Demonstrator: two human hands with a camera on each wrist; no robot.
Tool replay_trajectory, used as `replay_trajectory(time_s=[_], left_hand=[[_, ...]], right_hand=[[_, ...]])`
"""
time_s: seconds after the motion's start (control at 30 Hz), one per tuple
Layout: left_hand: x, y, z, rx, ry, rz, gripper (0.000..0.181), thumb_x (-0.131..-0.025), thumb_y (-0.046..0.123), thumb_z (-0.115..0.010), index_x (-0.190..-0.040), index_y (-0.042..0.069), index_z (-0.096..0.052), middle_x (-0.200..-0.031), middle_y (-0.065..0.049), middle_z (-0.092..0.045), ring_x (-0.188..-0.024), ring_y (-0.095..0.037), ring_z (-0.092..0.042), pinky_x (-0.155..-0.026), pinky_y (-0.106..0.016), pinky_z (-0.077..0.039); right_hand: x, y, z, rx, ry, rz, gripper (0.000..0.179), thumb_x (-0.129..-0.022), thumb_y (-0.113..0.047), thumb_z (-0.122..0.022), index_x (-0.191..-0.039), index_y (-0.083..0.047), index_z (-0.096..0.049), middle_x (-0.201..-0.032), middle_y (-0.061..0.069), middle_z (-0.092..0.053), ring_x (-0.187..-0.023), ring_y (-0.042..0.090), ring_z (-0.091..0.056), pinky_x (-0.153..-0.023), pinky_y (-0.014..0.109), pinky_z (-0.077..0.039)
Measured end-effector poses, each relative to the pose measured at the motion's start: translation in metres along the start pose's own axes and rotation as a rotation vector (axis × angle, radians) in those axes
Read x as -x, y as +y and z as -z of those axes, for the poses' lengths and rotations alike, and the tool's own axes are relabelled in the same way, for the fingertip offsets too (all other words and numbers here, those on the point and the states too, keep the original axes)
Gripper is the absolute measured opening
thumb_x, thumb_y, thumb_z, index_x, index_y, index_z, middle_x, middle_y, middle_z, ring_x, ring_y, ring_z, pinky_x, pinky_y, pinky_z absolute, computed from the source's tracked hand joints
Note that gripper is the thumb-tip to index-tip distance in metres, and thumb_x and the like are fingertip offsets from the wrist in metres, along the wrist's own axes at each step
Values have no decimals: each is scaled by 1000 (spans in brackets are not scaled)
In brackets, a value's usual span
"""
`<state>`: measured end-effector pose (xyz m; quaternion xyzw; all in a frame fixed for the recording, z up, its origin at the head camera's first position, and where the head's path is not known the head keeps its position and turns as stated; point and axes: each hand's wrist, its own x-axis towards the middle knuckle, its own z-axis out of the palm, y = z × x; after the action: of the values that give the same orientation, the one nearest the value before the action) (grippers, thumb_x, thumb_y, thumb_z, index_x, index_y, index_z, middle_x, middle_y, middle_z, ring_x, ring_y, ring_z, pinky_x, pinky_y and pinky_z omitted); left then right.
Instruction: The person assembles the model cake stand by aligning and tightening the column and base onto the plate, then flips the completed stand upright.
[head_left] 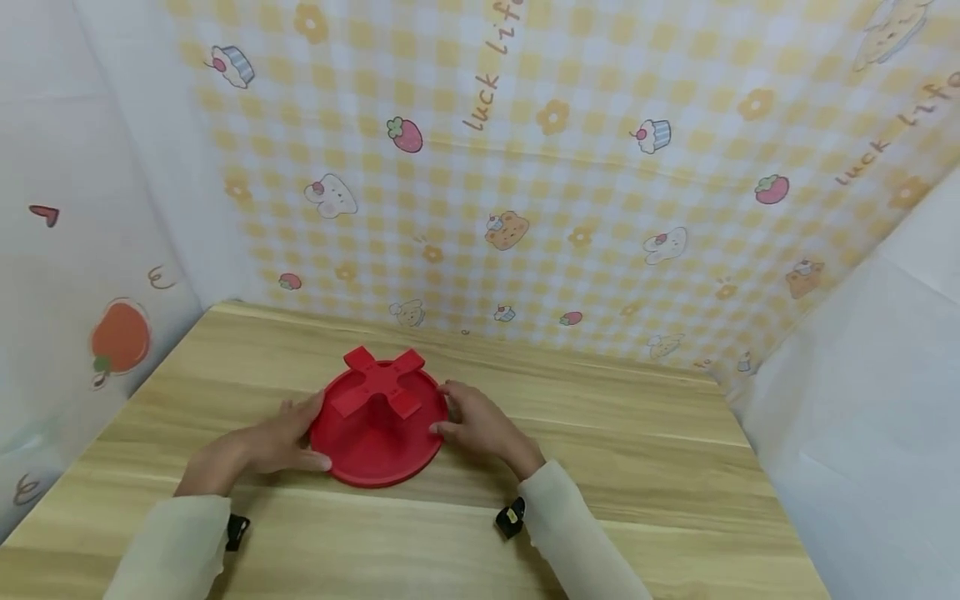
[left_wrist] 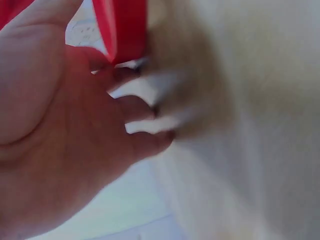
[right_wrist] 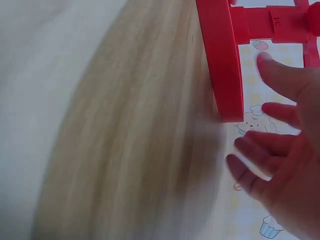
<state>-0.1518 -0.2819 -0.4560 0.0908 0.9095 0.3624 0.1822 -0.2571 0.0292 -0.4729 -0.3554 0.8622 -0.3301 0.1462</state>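
A round red base (head_left: 378,465) with a raised rim sits on the wooden table, and a red cross-shaped piece (head_left: 384,380) with upturned arm ends stands above its middle. My left hand (head_left: 266,443) is at the base's left side, thumb by the front rim and fingers spread along the edge. In the left wrist view its fingertips reach down close to the table beside the red rim (left_wrist: 131,30). At the right side is my right hand (head_left: 483,423), thumb and forefinger by the rim. The right wrist view shows its fingers loosely spread, apart from the red rim (right_wrist: 220,65).
The wooden table (head_left: 637,492) extends to both sides and in front of the base. Behind it hangs a yellow checked cloth (head_left: 465,192) with printed cakes and strawberries. White sheets (head_left: 862,358) close off the left and right sides. Each wrist wears a small black device (head_left: 511,517).
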Motion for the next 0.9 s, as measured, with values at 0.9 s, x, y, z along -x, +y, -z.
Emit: replay_trajectory(time_s=[0.9], left_hand=[[-13,-12,-8,-106,87,-77,131,-59,40,-92,-155,-5,-14,-154,-30,-20,-136,-54,-17,-99,-78,-19]], right_hand=[[18,0,-15,181,3,60,117,-68,-50,-86,-158,-18,-20,-147,0,-49,-133,16,-45,-97,43,-41]])
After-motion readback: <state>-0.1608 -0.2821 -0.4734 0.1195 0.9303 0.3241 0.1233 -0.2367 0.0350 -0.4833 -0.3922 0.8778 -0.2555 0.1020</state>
